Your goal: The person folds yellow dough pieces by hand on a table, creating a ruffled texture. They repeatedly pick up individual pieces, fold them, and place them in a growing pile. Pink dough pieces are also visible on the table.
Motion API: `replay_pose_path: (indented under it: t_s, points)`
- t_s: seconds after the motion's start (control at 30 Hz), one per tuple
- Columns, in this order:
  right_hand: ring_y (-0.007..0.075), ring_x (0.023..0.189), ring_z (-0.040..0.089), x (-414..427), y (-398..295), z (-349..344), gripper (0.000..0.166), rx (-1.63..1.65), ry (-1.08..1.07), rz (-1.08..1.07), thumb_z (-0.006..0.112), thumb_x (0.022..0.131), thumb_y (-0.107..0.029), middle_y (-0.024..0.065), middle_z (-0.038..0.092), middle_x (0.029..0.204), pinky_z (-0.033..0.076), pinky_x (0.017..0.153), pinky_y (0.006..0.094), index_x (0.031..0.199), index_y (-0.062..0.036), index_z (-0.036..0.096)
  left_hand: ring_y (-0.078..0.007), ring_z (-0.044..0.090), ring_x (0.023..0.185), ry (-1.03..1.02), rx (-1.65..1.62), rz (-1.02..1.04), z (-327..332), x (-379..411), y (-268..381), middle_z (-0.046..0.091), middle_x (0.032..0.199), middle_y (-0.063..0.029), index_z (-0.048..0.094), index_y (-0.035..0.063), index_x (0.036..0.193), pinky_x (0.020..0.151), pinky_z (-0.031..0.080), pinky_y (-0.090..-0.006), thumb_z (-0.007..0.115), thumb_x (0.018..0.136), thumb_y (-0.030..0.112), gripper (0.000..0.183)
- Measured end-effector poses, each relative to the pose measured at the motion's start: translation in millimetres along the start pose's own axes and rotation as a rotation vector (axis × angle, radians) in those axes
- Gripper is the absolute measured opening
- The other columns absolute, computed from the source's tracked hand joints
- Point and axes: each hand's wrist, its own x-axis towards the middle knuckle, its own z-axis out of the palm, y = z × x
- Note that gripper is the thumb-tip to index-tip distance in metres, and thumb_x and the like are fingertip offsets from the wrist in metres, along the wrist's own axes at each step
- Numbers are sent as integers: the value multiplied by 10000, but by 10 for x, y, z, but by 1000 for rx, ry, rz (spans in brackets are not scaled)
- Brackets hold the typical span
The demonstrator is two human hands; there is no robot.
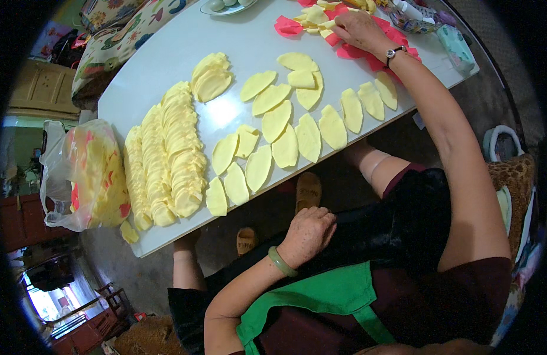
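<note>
My right hand [361, 30] reaches over the table's far right part, fingers down at a loose heap of yellow petal-shaped pieces [315, 17]. Whether it grips one is hidden. Pink pieces [287, 26] lie under and around that heap. My left hand [310, 230], with a green bangle at the wrist, rests on my dark-clothed lap, its fingers curled in. Between the hands, single yellow petal-shaped pieces [309, 137] are spread along the table's near edge, some overlapping. Left of them lie long overlapped rows of similar pieces [180, 146] and a shorter stack [211, 77].
The white table [158, 57] has a plastic bag [96, 173] of yellow and pink pieces at its left edge. A glass dish [229, 8] holds rounded pale things at the back. A tissue pack [457, 49] and a cluttered bowl [408, 15] stand far right.
</note>
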Motion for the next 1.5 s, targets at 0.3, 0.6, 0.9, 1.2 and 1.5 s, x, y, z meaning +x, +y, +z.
replay_pose_path:
  t_s: [0.3, 0.6, 0.9, 1.2, 1.5]
  points:
    - [312, 816, 593, 130, -46, 422, 225, 40, 85, 100, 520, 799, -235, 146, 611, 845, 459, 726, 428, 907, -45, 572, -317, 547, 770, 38, -5, -60, -51, -67, 4, 560, 809, -126, 565, 25, 834, 685, 444, -392, 600, 743, 100, 123]
    - [104, 572, 543, 135, 377, 27, 164, 760, 129, 461, 542, 801, -172, 24, 602, 648, 442, 500, 261, 792, -38, 638, -322, 547, 756, 92, -56, -93, -149, -38, -37, 557, 800, -133, 564, 24, 819, 668, 448, -392, 605, 740, 80, 105]
    - [293, 753, 599, 97, -51, -1, 231, 337, 287, 106, 543, 777, -220, 131, 631, 812, 481, 678, 377, 905, -39, 609, -307, 544, 749, 94, -56, -107, -137, -62, -50, 549, 792, -121, 564, 27, 822, 675, 440, -377, 593, 753, 102, 107]
    - [329, 843, 573, 156, 439, 417, 207, 275, 68, 203, 464, 816, -141, 167, 592, 872, 445, 723, 408, 970, -33, 549, -321, 538, 752, 99, -67, -92, -148, -85, -54, 542, 781, -131, 551, 21, 810, 669, 438, -391, 597, 743, 93, 109]
    - [265, 923, 563, 21, 75, 309, 254, 116, -33, 86, 538, 825, -197, 61, 568, 1043, 458, 778, 344, 1049, -83, 571, -331, 534, 749, 91, -70, -95, -153, -86, -48, 539, 777, -136, 555, 21, 820, 661, 440, -401, 600, 738, 86, 114]
